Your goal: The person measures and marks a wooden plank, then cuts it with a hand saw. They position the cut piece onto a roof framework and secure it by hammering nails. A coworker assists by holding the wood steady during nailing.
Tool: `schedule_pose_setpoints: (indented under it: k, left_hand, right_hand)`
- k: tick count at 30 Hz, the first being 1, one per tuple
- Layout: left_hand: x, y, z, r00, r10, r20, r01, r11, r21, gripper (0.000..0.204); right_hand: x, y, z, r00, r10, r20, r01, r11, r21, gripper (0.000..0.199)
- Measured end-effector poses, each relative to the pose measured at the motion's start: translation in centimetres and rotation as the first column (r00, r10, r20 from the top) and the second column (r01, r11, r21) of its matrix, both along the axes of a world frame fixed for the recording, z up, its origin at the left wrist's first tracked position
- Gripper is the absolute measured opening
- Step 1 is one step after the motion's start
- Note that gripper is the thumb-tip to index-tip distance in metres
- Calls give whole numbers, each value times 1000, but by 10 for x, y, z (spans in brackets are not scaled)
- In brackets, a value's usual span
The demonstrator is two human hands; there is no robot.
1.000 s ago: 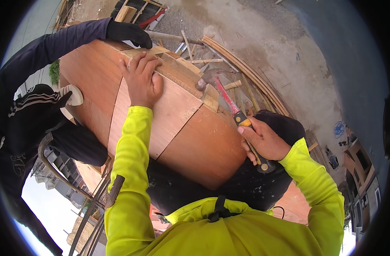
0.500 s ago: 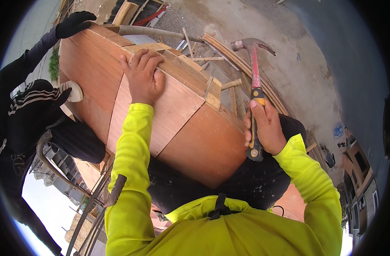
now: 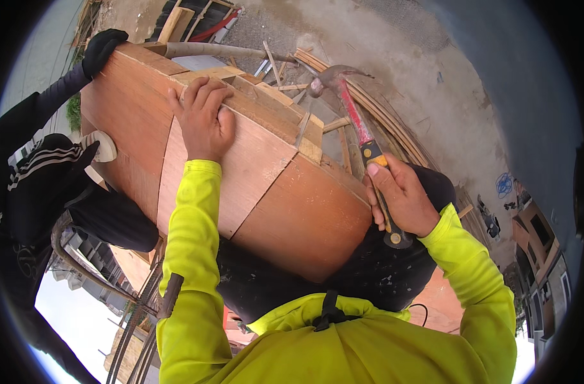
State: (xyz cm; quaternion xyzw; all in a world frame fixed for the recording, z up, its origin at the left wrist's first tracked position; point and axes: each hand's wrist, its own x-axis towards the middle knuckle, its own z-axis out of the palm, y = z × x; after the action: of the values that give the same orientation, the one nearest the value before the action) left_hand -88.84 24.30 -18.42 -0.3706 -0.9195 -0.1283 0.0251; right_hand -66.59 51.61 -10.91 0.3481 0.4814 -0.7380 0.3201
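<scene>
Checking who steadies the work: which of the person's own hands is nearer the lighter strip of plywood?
Left. The left hand rests flat on the lighter plywood strip, fingers at its top edge. The right hand is off past the panel's right end, gripping the hammer.

red-shafted claw hammer (image 3: 355, 114) raised above tilted plywood panel (image 3: 241, 166).

Packages, labels, signs, screens: none seen.
</scene>
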Motion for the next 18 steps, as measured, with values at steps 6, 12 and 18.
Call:
schedule_pose_setpoints:
  k: [6,12,18]
  left_hand:
    - [1,1,3,1000,7,29,-6,999,-39,26]
    - [1,1,2,1000,18,22,-17,999,-30,26]
    - [1,1,2,1000,15,17,-15,1000,-18,25]
  right_hand:
    - [3,2,2,977,200,72,-180,959,-219,21]
    - [3,4,1,993,-118,-5,117,992,-46,24]
    - [4,2,-2,985,-140,101,144,989,-34,25]
